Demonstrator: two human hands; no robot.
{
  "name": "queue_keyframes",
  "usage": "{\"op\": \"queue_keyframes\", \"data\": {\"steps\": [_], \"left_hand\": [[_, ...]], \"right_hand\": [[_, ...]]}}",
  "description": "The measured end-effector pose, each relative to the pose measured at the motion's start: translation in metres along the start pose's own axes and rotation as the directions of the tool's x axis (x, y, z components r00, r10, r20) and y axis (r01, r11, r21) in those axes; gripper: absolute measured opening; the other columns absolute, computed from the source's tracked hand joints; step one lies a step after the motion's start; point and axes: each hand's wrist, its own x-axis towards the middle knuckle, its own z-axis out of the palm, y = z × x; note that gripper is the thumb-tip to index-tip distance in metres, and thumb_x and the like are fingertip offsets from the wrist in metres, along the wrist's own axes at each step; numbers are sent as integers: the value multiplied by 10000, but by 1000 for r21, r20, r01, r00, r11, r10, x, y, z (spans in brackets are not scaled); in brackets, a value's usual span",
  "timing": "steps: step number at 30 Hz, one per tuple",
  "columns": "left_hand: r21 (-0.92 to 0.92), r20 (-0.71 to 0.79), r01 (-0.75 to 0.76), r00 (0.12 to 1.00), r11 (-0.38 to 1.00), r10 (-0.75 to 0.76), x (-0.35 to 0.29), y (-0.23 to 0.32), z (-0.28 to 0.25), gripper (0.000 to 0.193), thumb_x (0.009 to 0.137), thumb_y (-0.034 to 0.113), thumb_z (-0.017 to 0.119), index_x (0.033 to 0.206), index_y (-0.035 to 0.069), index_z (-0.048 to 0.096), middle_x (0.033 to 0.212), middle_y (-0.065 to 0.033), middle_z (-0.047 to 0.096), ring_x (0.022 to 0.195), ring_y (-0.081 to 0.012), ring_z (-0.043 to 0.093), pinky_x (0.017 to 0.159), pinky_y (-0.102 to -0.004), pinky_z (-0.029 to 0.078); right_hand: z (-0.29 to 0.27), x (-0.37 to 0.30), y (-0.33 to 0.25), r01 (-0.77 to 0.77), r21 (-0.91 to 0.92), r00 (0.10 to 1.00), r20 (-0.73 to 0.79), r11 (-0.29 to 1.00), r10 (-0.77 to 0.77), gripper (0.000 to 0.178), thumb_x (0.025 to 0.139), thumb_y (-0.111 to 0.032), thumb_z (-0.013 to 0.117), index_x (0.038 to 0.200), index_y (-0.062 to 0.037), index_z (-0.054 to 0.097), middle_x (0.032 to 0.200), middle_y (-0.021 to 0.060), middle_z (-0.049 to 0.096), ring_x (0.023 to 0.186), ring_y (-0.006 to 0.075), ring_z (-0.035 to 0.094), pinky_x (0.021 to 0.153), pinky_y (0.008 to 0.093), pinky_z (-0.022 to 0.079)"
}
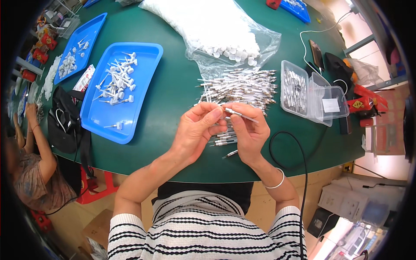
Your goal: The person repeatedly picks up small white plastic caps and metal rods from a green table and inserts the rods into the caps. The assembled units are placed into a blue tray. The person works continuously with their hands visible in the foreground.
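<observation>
In front of me, over the near edge of a pile of thin white-and-metal rods (245,89), my two hands meet. My right hand (251,136) pinches one slim white rod with a metal section (242,115), which slants down to the right. Thumb and forefinger of my left hand (193,132) are pressed together at the rod's left end; what sits between those fingertips is too small to tell. A loose rod (232,154) lies on the green table (182,78) just below the hands.
Left stands a blue tray (125,123) with white-capped rods (117,82). A clear bag (266,39) of white caps lies behind the pile. Right are a clear plastic box (299,113) of small parts, a phone (316,54) and a black cable (299,147). Another person (37,173) sits far left.
</observation>
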Motion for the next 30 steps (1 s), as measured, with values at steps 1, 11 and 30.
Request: {"op": "queue_keyframes", "data": {"steps": [1,11,30], "left_hand": [[-1,2,-4,1000,1000,4,0,0,1,124,902,124,647,988,37,627,912,-54,657,788,-121,626,754,-292,550],[-9,11,-27,1000,1000,27,0,-4,0,108,901,110,643,977,36,623,937,-72,665,794,-132,633,763,-295,549],[496,91,-156,988,854,127,5,13,-3,299,938,63,560,1223,-29,571,1078,-120,660,961,-176,657,807,-263,538]], "right_hand": [[0,0,-1,-1,9,1000,-2,1000,1,187,902,32,585,1088,29,566,1103,158,630,959,173,631,813,279,535],[2,0,-3,-26,18,999,-21,999,26,182,912,21,577,1093,27,560,1099,151,632,981,173,622,838,277,521],[-11,13,-15,-8,-186,997,71,983,22,125,917,-8,568,1039,20,561,1040,138,653,906,169,658,771,277,541]]}}
